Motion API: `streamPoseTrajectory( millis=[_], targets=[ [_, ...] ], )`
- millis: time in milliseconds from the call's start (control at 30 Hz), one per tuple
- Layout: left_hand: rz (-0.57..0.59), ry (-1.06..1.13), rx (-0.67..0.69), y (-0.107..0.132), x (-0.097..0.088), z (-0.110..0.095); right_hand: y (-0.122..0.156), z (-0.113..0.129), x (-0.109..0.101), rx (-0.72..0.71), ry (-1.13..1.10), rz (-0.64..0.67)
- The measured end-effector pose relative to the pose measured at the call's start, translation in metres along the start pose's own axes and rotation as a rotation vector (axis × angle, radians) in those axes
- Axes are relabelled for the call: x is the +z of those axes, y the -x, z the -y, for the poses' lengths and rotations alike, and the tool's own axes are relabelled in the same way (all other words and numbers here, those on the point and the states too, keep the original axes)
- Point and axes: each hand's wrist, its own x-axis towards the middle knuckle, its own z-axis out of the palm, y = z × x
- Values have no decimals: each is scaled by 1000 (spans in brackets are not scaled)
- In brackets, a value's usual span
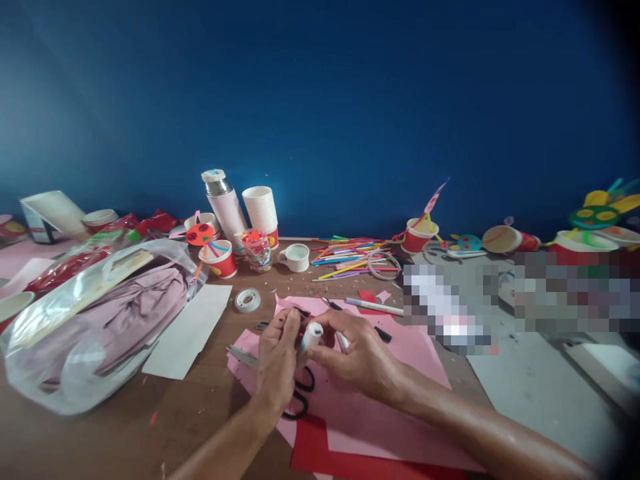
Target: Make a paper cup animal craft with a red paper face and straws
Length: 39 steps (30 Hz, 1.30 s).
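Observation:
My left hand (277,360) and my right hand (357,353) are close together above a pink paper sheet (400,367). Between them, a small white tube with a dark mark (311,336) is gripped by the fingers of both hands. A small dark piece (300,325) shows behind my left fingers, too hidden to identify. Black-handled scissors (299,393) lie under my left hand, with their metal blades (243,357) pointing left. A red paper sheet (340,450) lies beneath the pink one, nearer me.
A plastic bag of pink cloth (100,327) fills the left of the wooden table (165,407). A tape roll (248,300), white paper (187,330), a white marker (375,307), coloured straws (350,260), paper cups (261,213) and a flask (225,207) stand beyond.

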Motion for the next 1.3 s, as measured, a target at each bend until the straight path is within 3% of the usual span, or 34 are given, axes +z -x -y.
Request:
streamPoseTrajectory(
  millis=[100,233,400,567,800,967,1167,1300],
  targets=[
    [38,2,29,1,0,-3,1,0,2,-86,135,-1],
    [120,36,7,-1,-1,7,4,-3,7,-198,254,-89],
    [89,282,-107,-13,-3,16,6,-5,7,10,38,-89],
    [150,555,-164,-24,-7,-2,4,-6,11,157,-142,25],
    [148,634,-234,-14,3,-7,8,-9,20,160,-110,81],
    [161,650,-204,-15,1,-7,7,-7,19,143,-104,91],
    [170,673,-148,-14,4,-8,9,-5,19,108,87,24],
    [154,698,-104,-12,9,-12,10,-2,13,118,5,54]
  ],
)
